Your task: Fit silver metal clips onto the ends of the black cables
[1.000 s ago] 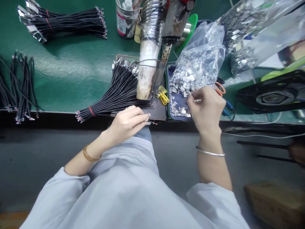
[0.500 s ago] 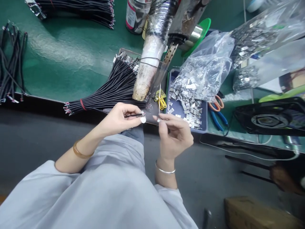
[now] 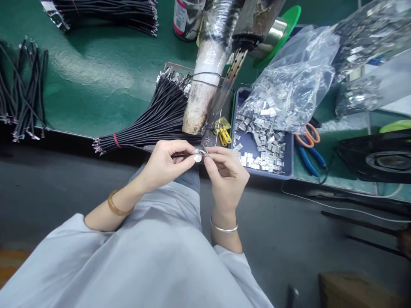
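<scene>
My left hand [image 3: 167, 162] pinches the end of a thin black cable [image 3: 183, 155] at the bench's front edge. My right hand [image 3: 224, 171] meets it fingertip to fingertip and pinches a small metal clip [image 3: 203, 152] against the cable's end. Just behind my hands lies a tied bundle of black cables [image 3: 150, 124] with metal ends. A blue tray [image 3: 287, 173] of loose metal clips [image 3: 260, 149] sits to the right of my right hand.
A wrapped, taped tool head [image 3: 208, 81] hangs over the bundle. A clear bag of clips [image 3: 295, 81] spills into the tray. Orange-handled scissors [image 3: 306, 137], yellow clips [image 3: 224, 134], more cable bundles [image 3: 109, 13] and loose cables [image 3: 22, 94] lie on the green mat.
My right hand came from the tray of clips to my left hand, carrying a clip. The two hands now touch at the cable's end. The view shifted slightly.
</scene>
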Action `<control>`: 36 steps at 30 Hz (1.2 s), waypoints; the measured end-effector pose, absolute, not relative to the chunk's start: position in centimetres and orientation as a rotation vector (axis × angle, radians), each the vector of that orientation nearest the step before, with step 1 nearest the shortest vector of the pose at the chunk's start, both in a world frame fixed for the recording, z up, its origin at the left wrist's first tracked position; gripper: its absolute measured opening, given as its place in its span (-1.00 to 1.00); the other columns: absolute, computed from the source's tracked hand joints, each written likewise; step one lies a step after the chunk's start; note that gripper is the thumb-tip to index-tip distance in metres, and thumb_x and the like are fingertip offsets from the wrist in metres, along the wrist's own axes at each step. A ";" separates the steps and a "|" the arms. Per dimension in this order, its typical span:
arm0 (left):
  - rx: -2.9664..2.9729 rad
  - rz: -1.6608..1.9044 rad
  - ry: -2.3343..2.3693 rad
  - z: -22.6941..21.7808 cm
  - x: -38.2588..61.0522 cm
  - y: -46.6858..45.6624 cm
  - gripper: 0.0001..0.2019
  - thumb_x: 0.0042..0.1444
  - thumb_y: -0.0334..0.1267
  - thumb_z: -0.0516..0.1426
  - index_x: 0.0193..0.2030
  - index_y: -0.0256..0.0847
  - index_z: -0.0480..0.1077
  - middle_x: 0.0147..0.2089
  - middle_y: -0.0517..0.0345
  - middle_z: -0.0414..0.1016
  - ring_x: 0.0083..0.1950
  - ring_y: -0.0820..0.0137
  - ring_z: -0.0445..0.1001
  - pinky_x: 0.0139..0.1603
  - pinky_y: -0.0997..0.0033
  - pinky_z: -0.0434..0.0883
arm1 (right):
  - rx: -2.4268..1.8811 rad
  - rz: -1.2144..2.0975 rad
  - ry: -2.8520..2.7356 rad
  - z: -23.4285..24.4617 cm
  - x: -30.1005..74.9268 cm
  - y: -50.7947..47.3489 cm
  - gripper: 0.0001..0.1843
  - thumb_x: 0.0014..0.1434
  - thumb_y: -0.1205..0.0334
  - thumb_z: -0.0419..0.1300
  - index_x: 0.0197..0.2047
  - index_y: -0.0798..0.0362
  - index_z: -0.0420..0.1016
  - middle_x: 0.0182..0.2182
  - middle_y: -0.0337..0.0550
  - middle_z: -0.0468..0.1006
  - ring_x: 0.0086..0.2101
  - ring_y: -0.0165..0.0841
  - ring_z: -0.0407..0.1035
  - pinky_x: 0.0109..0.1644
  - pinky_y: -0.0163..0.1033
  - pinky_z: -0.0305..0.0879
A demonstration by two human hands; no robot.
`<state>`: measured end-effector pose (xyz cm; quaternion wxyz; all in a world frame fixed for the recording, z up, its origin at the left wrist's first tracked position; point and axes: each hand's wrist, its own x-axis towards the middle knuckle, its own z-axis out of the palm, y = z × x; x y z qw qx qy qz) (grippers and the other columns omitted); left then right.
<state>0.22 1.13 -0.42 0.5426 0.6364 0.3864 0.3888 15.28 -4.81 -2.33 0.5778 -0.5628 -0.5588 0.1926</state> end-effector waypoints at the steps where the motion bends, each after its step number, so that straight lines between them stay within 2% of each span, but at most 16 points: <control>1: 1.547 0.935 0.920 -0.5 0.2 1.1 -0.87 0.09 -0.30 0.26 -0.40 -0.31 0.60 -0.46 0.14 0.55 -0.50 0.54 0.30 -0.50 0.56 0.23 | -1.317 0.479 -1.305 -2.3 15.2 -4.8 -0.90 0.25 0.37 0.31 -0.26 -0.02 0.63 -0.24 -0.22 0.67 -0.22 -0.39 0.61 -0.22 -0.30 0.60; 9: 1.743 1.002 0.845 -0.9 -0.1 1.0 -0.90 0.17 -0.39 0.25 -0.34 -0.32 0.61 -0.48 0.20 0.50 -0.52 0.58 0.26 -0.51 0.58 0.20 | -1.315 0.534 -1.289 -2.6 15.2 -4.6 -0.89 0.23 0.39 0.30 -0.29 -0.01 0.61 -0.24 -0.22 0.67 -0.24 -0.42 0.61 -0.22 -0.34 0.60; 12: 1.881 0.996 0.805 -1.3 -0.3 1.1 -0.90 0.21 -0.40 0.25 -0.31 -0.30 0.60 -0.48 0.21 0.50 -0.50 0.55 0.32 -0.48 0.56 0.24 | -1.321 0.533 -1.338 -2.3 15.6 -4.9 -0.87 0.23 0.41 0.30 -0.29 -0.01 0.61 -0.24 -0.22 0.67 -0.24 -0.41 0.61 -0.23 -0.33 0.60; 17: 2.232 1.003 0.743 -2.0 -0.4 1.0 -0.79 0.31 -0.41 0.11 -0.32 -0.25 0.54 -0.36 0.09 0.62 -0.33 0.42 0.52 -0.27 0.47 0.39 | -1.437 0.298 -1.523 -1.6 15.9 -5.4 -0.84 0.21 0.45 0.29 -0.27 -0.03 0.60 -0.20 -0.19 0.69 -0.14 -0.34 0.61 -0.04 -0.20 0.61; 20: 2.177 0.968 0.727 -1.8 -0.5 0.9 -0.79 0.31 -0.40 0.08 -0.30 -0.25 0.52 -0.37 0.11 0.60 -0.40 0.47 0.48 -0.35 0.50 0.34 | -1.399 0.405 -1.450 -1.8 15.5 -5.4 -0.87 0.21 0.43 0.30 -0.30 -0.01 0.58 -0.19 -0.18 0.68 -0.16 -0.34 0.62 -0.12 -0.23 0.62; 22: 1.954 0.902 0.753 -1.5 -0.7 1.0 -0.81 0.30 -0.36 0.10 -0.31 -0.25 0.50 -0.45 0.18 0.53 -0.48 0.51 0.40 -0.41 0.53 0.29 | -1.367 0.426 -1.385 -2.3 15.2 -5.4 -0.89 0.23 0.39 0.31 -0.30 -0.01 0.58 -0.18 -0.19 0.68 -0.19 -0.34 0.63 -0.15 -0.22 0.62; 24: 1.660 0.829 0.792 -1.1 -0.7 1.3 -0.82 0.26 -0.29 0.13 -0.34 -0.27 0.49 -0.51 0.23 0.44 -0.52 0.54 0.33 -0.46 0.54 0.27 | -1.341 0.298 -1.351 -2.8 14.9 -5.5 -0.89 0.25 0.39 0.31 -0.24 -0.03 0.60 -0.18 -0.20 0.69 -0.18 -0.34 0.63 -0.09 -0.18 0.62; 27: 1.339 0.780 0.829 -0.7 -0.6 1.6 -0.80 0.13 -0.18 0.25 -0.36 -0.30 0.52 -0.54 0.24 0.37 -0.52 0.54 0.27 -0.49 0.54 0.24 | -1.241 0.117 -1.349 -3.3 14.7 -5.7 -0.83 0.31 0.41 0.25 -0.10 -0.04 0.59 -0.18 -0.20 0.71 -0.16 -0.34 0.64 -0.08 -0.16 0.63; 30: 1.245 0.761 0.830 -0.6 -0.2 1.7 -0.79 -0.01 -0.18 0.35 -0.39 -0.32 0.55 -0.53 0.24 0.36 -0.50 0.56 0.22 -0.49 0.54 0.20 | -1.125 0.121 -1.385 -3.6 14.6 -5.9 -0.81 0.35 0.39 0.20 -0.02 -0.01 0.54 -0.17 -0.17 0.73 -0.18 -0.33 0.65 -0.14 -0.18 0.65; 36: 1.197 0.824 0.843 -0.5 0.2 1.4 -0.81 -0.09 -0.23 0.40 -0.40 -0.32 0.59 -0.56 0.29 0.32 -0.54 0.59 0.14 -0.54 0.53 0.11 | -1.174 0.091 -1.409 -3.6 14.8 -6.0 -0.87 0.31 0.39 0.25 -0.12 -0.03 0.53 -0.21 -0.20 0.74 -0.26 -0.35 0.66 -0.21 -0.25 0.62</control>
